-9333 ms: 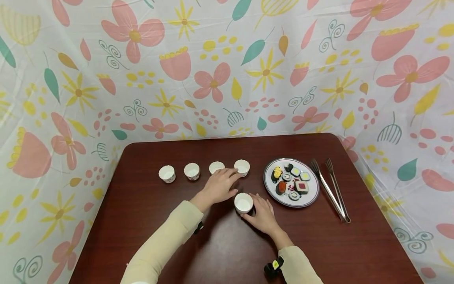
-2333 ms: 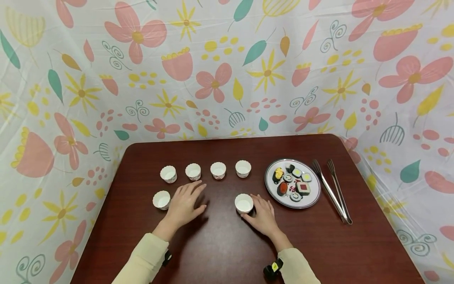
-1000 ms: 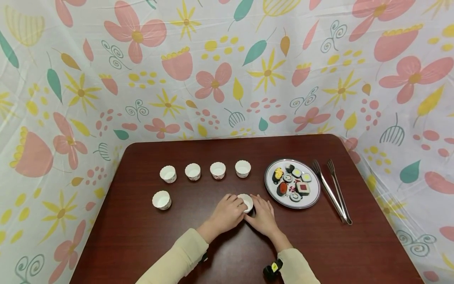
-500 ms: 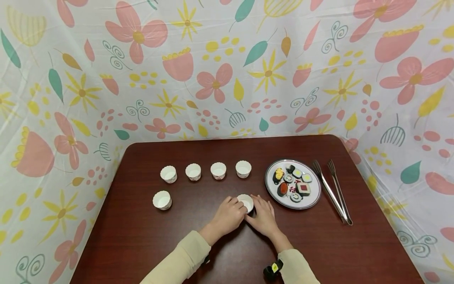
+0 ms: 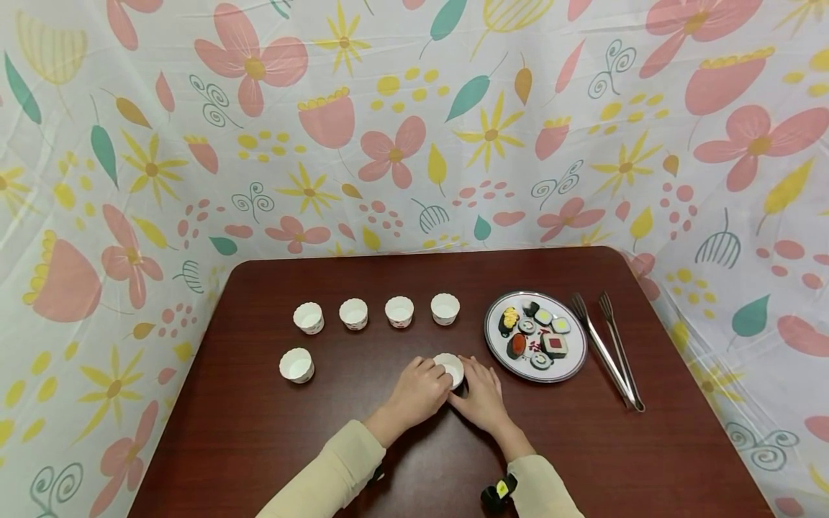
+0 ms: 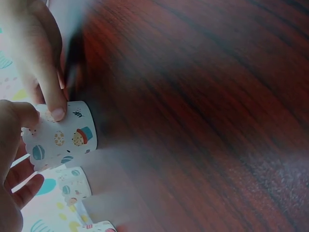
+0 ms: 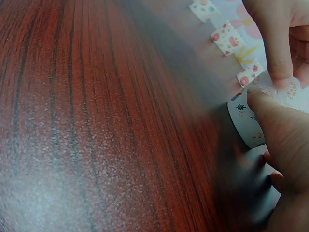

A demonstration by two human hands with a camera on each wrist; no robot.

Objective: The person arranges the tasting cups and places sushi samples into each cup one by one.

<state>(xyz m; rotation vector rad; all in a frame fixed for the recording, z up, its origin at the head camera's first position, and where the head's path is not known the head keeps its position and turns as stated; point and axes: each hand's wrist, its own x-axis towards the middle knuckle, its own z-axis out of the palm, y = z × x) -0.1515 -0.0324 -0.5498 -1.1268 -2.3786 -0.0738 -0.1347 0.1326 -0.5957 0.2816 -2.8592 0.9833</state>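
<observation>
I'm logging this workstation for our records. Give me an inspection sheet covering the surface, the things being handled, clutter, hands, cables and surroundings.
Surface: dark reddish-brown wood-grain table, with glare in places.
Job's things: one printed white cup, between the two hands.
Clutter: four similar cups in a row toward the back; a lone cup in front of the row's left end; a plate of sushi-like pieces; metal tongs right of it.
Hands: left hand grips the white cup near its rim; right hand holds its side.
Cables: nothing seen.
Surroundings: floral cloth behind and on both sides.
</observation>
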